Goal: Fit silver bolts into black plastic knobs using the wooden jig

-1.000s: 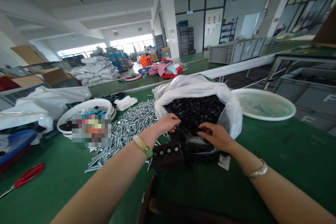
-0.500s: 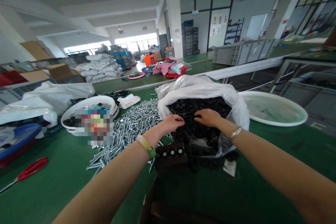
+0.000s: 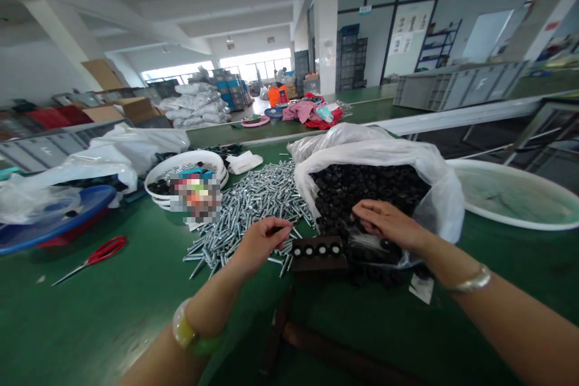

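Observation:
My left hand (image 3: 262, 244) hovers over the near edge of a pile of metal screws (image 3: 253, 205), thumb and fingers drawn together. Something dark shows at its fingers, too small to name. Over the mouth of a clear plastic bag (image 3: 446, 193) is my right hand (image 3: 384, 223), its fingers curled closed and their tips hidden. Small black parts (image 3: 371, 184) fill the bag. Between the hands stands a dark brown block (image 3: 319, 262) with a row of several black rings with pale round centres on top. A hammer (image 3: 335, 347) lies in front of it.
Red-handled scissors (image 3: 106, 250) lie at left, near a blue tray (image 3: 97, 199). White bowls (image 3: 151, 196) stand behind the screws. A wide white tray (image 3: 511, 220) is right of the bag. A paper tag (image 3: 421, 288) lies before the bag. Grey crates (image 3: 461, 87) stand farther back.
My left hand has moved from the bag's mouth leftward and nearer, beside the block. My right hand stays over the black parts, fingers more curled. The view has shifted, showing more of the hammer.

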Motion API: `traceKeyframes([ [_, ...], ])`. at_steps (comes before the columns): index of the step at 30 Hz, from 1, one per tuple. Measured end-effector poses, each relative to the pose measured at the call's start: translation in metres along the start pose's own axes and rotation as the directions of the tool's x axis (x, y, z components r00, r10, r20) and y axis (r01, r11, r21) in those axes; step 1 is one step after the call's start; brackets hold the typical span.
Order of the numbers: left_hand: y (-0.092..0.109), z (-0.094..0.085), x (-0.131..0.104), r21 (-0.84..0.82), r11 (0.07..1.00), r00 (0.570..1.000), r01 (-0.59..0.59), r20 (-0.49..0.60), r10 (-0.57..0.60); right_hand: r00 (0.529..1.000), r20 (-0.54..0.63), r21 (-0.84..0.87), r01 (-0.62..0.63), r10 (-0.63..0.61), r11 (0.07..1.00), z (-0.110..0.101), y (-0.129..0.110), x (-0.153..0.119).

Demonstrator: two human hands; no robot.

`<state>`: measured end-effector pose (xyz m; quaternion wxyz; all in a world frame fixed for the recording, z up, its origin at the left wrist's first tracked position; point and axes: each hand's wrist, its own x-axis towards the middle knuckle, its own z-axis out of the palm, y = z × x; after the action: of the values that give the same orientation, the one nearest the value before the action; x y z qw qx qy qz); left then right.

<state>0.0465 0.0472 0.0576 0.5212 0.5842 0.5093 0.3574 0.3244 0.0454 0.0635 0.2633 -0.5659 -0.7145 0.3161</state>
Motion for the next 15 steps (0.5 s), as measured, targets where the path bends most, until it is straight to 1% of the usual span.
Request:
traceKeyframes([
  [1,-0.004,0.001,-0.007,-0.037,0.999,1.000,-0.011,-0.023,0.010,0.999,0.054,0.161,-0.013,0.005,0.987,0.009,-0.006,-0.010],
  [2,-0.008,0.002,-0.012,-0.086,0.996,0.998,-0.029,-0.049,0.025,0.996,0.091,0.280,-0.029,0.004,0.960,0.018,-0.012,-0.018],
  [3,-0.012,0.005,-0.017,-0.130,0.990,0.996,-0.055,-0.076,0.046,0.993,0.116,0.347,-0.041,0.001,0.937,0.027,-0.016,-0.024],
  [5,-0.017,0.010,-0.023,-0.155,0.978,0.984,-0.137,-0.134,0.116,0.992,0.123,0.394,-0.044,-0.005,0.918,0.040,-0.022,-0.032],
  [6,-0.018,0.012,-0.025,-0.119,0.975,0.973,-0.189,-0.157,0.170,0.993,0.115,0.400,-0.043,-0.004,0.916,0.044,-0.024,-0.033],
  [8,-0.021,0.016,-0.027,0.035,0.952,0.937,-0.303,-0.173,0.304,0.995,0.100,0.414,-0.050,0.010,0.909,0.050,-0.026,-0.033],
  [10,-0.022,0.019,-0.028,0.218,0.884,0.880,-0.413,-0.154,0.449,0.994,0.100,0.441,-0.074,0.033,0.894,0.052,-0.028,-0.032],
  [11,-0.023,0.020,-0.028,0.294,0.838,0.849,-0.460,-0.131,0.512,0.994,0.104,0.451,-0.084,0.041,0.889,0.053,-0.028,-0.031],
  [13,-0.025,0.022,-0.027,0.391,0.747,0.794,-0.537,-0.064,0.605,0.991,0.127,0.451,-0.098,0.044,0.887,0.053,-0.030,-0.030],
  [15,-0.027,0.023,-0.026,0.438,0.680,0.758,-0.587,0.002,0.653,0.986,0.163,0.419,-0.107,0.041,0.902,0.052,-0.032,-0.028],
])
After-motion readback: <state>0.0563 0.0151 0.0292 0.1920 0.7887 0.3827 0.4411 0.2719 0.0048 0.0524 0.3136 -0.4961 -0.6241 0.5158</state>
